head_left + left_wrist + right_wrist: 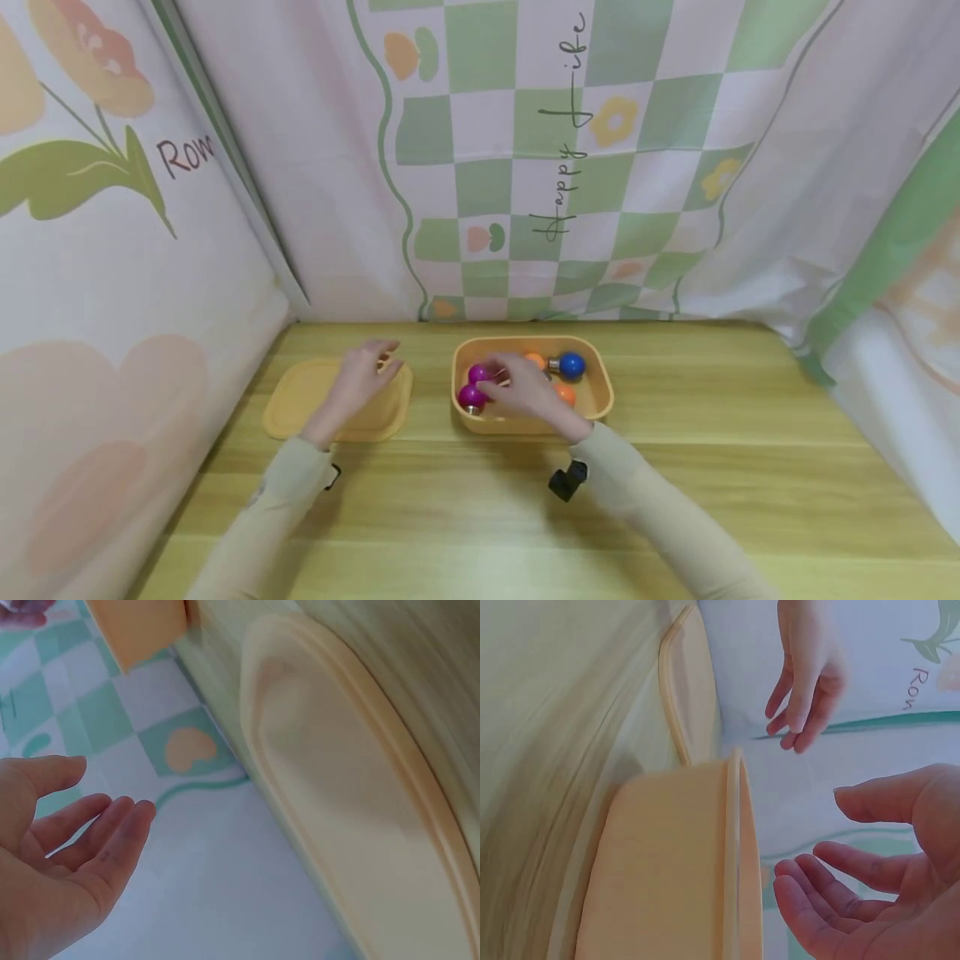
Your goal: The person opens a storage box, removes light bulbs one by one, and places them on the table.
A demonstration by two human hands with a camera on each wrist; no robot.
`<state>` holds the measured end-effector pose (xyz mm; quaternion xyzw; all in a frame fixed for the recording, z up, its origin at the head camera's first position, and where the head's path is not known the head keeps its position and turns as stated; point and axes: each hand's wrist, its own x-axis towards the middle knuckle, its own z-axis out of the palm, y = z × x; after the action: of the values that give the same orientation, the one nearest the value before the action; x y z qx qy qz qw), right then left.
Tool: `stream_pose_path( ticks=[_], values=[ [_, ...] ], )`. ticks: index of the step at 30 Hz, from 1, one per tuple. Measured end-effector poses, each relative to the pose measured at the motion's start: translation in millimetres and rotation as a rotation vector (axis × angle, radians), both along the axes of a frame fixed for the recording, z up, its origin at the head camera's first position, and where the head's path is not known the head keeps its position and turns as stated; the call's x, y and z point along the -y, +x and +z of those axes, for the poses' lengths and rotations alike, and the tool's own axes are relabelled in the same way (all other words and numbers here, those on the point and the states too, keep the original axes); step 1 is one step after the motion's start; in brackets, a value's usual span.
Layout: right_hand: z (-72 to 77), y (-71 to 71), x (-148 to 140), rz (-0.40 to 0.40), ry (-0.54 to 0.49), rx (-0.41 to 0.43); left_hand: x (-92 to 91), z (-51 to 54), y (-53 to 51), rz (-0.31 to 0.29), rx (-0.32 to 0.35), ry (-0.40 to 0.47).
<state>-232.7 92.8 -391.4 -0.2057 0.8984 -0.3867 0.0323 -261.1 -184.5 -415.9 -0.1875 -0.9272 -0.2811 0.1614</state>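
In the head view my right hand (521,385) is over an orange-yellow plastic box (517,427), thumb and fingers apart, holding nothing visible. Inside the box lie two purple bulbs (472,395), orange bulbs (565,394) and a blue bulb (572,365) with a metal screw base; part of the contents is hidden by the hand. The right wrist view shows the right hand (877,877) beside the box rim with bare, loosely bent fingers. My left hand (362,379) hovers above a flat yellow lid (300,400); its fingers (112,840) are relaxed and hold nothing.
A wooden table (480,517) carries the box and lid, the lid to the left of the box. Behind the table hangs a checkered curtain (487,183), and a patterned cloth (112,317) borders the left side.
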Motion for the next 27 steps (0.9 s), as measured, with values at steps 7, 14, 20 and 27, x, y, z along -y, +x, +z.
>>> stream_pose_path(
  ticks=[7,14,20,27],
  values=[
    [-3.8,-6.7,-25.3,-0.010,0.016,-0.075,-21.7,0.2,6.1,-0.049,-0.030,-0.025],
    [-6.0,-11.6,-49.8,-0.045,0.056,-0.102,-40.4,-0.5,13.7,-0.088,-0.018,-0.033],
    [-10.3,-15.4,-67.8,-0.065,0.131,-0.103,-51.6,-7.2,14.8,-0.126,-0.009,-0.044],
    [-11.2,-22.9,-84.9,-0.016,0.187,-0.069,-59.8,-13.9,14.8,-0.161,0.031,-0.047]
  ],
)
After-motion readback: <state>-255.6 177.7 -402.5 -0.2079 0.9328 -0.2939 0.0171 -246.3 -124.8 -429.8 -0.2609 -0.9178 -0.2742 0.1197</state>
